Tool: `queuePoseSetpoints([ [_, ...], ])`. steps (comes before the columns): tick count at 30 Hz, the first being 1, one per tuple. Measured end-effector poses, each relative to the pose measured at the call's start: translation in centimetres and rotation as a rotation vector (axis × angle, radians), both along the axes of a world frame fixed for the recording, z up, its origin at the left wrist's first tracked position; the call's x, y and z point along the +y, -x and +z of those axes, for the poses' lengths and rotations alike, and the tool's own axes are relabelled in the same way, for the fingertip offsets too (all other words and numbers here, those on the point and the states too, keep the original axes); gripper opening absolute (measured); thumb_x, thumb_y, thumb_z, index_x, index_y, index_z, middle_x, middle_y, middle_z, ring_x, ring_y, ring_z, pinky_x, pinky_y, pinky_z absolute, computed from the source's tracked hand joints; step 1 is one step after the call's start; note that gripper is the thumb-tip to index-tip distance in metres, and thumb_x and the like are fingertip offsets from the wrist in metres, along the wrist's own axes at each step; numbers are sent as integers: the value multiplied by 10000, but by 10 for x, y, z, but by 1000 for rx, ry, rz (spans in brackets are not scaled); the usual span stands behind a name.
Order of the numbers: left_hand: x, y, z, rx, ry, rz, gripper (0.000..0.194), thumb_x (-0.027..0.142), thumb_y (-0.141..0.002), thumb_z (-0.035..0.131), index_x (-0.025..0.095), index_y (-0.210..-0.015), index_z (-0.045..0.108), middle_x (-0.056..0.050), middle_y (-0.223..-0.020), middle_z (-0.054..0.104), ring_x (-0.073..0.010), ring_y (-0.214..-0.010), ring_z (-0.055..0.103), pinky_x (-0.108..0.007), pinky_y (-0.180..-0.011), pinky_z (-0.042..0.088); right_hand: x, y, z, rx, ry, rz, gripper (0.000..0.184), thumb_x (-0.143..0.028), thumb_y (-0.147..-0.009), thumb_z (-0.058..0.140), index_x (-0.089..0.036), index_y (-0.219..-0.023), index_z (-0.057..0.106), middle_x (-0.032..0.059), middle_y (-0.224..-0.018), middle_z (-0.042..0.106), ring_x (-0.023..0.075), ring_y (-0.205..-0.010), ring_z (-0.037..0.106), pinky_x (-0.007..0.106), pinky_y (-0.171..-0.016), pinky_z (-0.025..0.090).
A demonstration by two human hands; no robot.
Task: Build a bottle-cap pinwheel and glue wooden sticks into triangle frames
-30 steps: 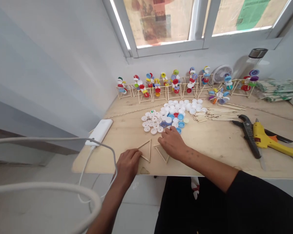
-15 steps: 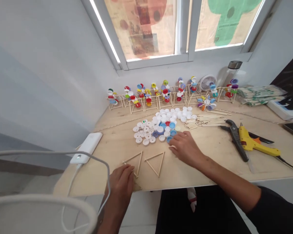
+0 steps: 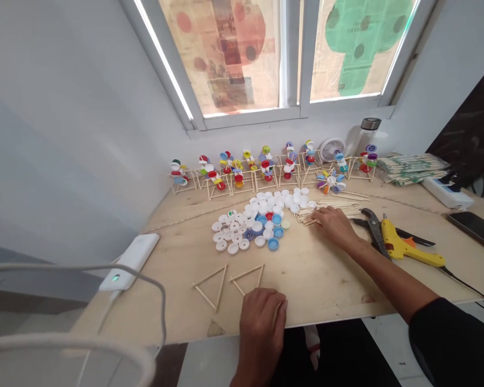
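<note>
My right hand [image 3: 334, 227] is over the near side of a pile of thin wooden sticks [image 3: 347, 206], its bent fingertips pinching at the stick ends. My left hand [image 3: 263, 317] rests near the table's front edge with its fingers curled together; what lies between thumb and fingers is too small to make out. It covers the lower corner of one stick triangle [image 3: 246, 274]. A second stick triangle [image 3: 210, 287] lies flat just to the left. Beyond them spreads a group of bottle caps [image 3: 257, 226], mostly white, some blue and one red.
Along the wall stand several stick frames with coloured cap wheels [image 3: 266, 171]. At right lie pliers [image 3: 374, 232], a yellow glue gun [image 3: 411, 248], a phone [image 3: 478, 232] and a power strip [image 3: 447, 192]. A white power bank [image 3: 131, 262] with a cable is at left.
My left hand has moved right, from the left triangle to the right one. My right hand has left the right triangle and moved rightward past the caps to the stick pile. The view has shifted.
</note>
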State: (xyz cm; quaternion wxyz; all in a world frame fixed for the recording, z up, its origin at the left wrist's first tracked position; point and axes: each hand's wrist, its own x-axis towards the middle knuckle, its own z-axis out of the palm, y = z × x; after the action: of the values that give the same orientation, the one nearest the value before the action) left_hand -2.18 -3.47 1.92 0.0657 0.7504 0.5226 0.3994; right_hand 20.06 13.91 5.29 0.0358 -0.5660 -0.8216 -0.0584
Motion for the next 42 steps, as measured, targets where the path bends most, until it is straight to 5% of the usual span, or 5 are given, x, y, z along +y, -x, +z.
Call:
queuePoseSetpoints([
  [21,14,-27,3,-44,23,-114,151,79,-833,511,205,-799,587,-30,-754,628,-178,-746,557,-323,-689,421,29,1,-4,-196,7,228,136,-191,-874,534,-168,-800,646,72,-863,679,195,-885,531,313,-705,252],
  [30,20,-31,1,-87,-15,-120,148,86,-840,495,195,-799,587,-25,-747,618,-169,-757,534,-313,-707,402,26,7,-7,-202,-61,291,190,-83,-858,464,-137,-790,633,115,-818,663,209,-815,508,333,-716,258],
  [37,24,-22,5,-52,-11,-53,136,110,-848,506,198,-794,594,-19,-740,628,-170,-760,546,-320,-731,389,-17,5,0,-60,-90,321,129,-131,-848,503,-161,-746,577,60,-743,653,181,-742,502,319,-707,250],
  [42,44,-9,16,101,87,37,135,131,-856,506,199,-820,616,-17,-788,660,-183,-785,554,-349,-772,375,-65,10,-11,62,-84,354,162,-145,-835,532,-184,-679,519,15,-653,611,158,-687,490,310,-701,252],
])
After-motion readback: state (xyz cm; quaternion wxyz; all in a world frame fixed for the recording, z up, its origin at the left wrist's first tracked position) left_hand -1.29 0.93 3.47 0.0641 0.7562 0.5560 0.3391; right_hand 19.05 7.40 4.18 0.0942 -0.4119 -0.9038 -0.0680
